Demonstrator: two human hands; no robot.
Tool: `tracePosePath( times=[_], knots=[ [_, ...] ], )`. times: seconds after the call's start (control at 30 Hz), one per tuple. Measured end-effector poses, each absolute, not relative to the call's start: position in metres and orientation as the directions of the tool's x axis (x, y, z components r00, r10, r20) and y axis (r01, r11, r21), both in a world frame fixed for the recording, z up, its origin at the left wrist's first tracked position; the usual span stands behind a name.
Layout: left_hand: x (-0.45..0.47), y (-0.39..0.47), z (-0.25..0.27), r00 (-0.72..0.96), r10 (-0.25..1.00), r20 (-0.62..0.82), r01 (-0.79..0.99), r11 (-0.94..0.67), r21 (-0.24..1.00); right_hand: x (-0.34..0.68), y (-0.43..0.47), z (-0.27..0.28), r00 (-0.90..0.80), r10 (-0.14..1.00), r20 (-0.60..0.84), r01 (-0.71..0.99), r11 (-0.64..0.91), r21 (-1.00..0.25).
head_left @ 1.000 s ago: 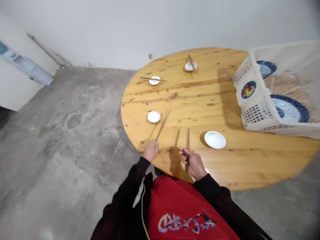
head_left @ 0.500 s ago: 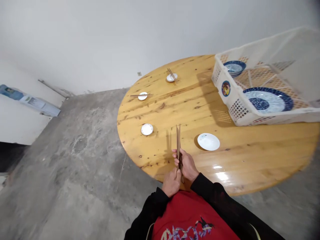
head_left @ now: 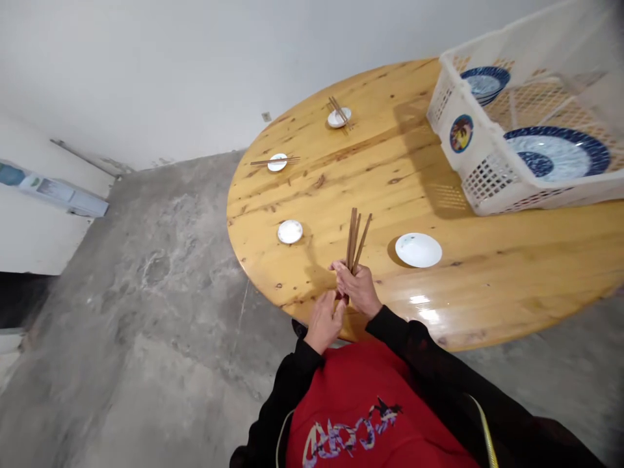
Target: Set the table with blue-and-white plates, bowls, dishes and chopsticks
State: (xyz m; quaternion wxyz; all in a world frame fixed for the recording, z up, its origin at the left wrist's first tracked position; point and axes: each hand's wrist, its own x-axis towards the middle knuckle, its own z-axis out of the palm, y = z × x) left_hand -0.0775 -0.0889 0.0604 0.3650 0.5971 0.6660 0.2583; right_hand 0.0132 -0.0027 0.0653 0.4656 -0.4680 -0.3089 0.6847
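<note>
A bundle of several brown chopsticks (head_left: pixel 351 239) is wrapped in my right hand (head_left: pixel 361 288), tips upward and slightly fanned, above the table's near edge. My left hand (head_left: pixel 324 320) is closed in a pinch at the lower ends of the bundle, just below the right hand; the fingers partly hide those ends. Beyond my hands to the left sits a small white dish (head_left: pixel 290 232) with nothing on it. To the right lies a larger white plate (head_left: pixel 418 250).
On the round wooden table (head_left: pixel 302 195), two farther dishes (head_left: pixel 277 166) (head_left: pixel 336 119) have chopsticks laid across them. A white plastic crate (head_left: pixel 487 182) at the right holds blue-and-white bowls (head_left: pixel 485 83) and a large plate (head_left: pixel 560 153). A water dispenser (head_left: pixel 63 195) stands at far left.
The chopsticks' upper ends have spread apart, and the right hand has turned over around them. My left hand has shifted slightly left and up. The view has tilted downward.
</note>
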Motion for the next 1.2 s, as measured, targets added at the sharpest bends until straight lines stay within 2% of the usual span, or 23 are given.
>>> tracePosePath(
  times=[0.1,0.2,0.33,0.47,0.77,1.0,1.1,1.2],
  knots=[
    [-0.126,-0.1,0.057,-0.089,0.99,-0.107,0.627,0.139,0.767,-0.006,0.005,0.046,0.098,0.973,-0.208,-0.191,-0.187,-0.964],
    [-0.19,-0.129,0.05,-0.196,0.974,-0.109,0.604,0.208,0.769,-0.025,0.009,0.013,0.307,0.948,-0.089,-0.029,-0.084,-0.996],
    [-0.269,-0.174,0.038,-0.36,0.919,-0.158,0.569,0.351,0.744,-0.041,0.009,-0.026,0.41,0.912,-0.018,0.131,-0.078,-0.988],
    [-0.31,-0.192,0.033,-0.419,0.889,-0.185,0.541,0.408,0.736,-0.049,0.013,-0.034,0.471,0.882,-0.024,0.242,-0.155,-0.958],
    [-0.321,-0.125,0.041,-0.26,0.957,-0.125,0.539,0.252,0.804,-0.051,0.027,-0.033,0.57,0.819,-0.067,0.202,-0.219,-0.955],
    [-0.34,-0.07,0.048,-0.136,0.977,-0.165,0.655,0.213,0.725,-0.06,0.023,-0.03,0.652,0.746,-0.137,0.114,-0.275,-0.955],
    [-0.348,-0.037,0.054,-0.095,0.98,-0.172,0.677,0.191,0.711,-0.069,0.02,-0.02,0.704,0.696,-0.143,0.063,-0.261,-0.963],
    [-0.354,0.0,0.062,-0.077,0.984,-0.158,0.685,0.167,0.709,-0.079,0.015,-0.005,0.702,0.696,-0.153,0.018,-0.232,-0.973]
  ],
)
